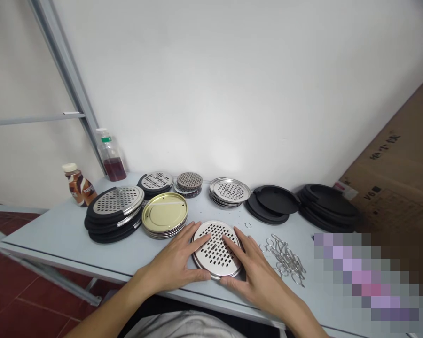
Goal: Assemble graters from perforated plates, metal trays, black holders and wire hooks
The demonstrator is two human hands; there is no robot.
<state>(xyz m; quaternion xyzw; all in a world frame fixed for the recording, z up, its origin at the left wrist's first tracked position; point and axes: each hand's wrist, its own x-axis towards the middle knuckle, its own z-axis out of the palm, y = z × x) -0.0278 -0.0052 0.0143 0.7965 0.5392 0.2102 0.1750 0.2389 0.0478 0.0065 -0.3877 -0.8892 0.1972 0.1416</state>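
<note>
A round perforated metal plate [216, 256] lies near the table's front edge, between my two hands. My left hand [178, 260] grips its left side, thumb at the front rim and index finger stretched over the holes. On the right side, my right hand [255, 267] grips the same plate, its thumb at the front rim and a finger resting on top. What lies under the plate is mostly hidden. Just left of it stands a stack of gold-coloured round metal lids [165, 213]. A heap of metal rings [287, 258] lies to the right of my right hand.
Along the back are perforated plates [230, 190], smaller perforated discs [189, 180], black round trays [277, 201] and more black trays [326, 206]. Black-rimmed perforated plates [114, 213] are stacked at left, near a brown bottle [79, 185] and a clear bottle [113, 164]. A cardboard box [391, 188] stands right.
</note>
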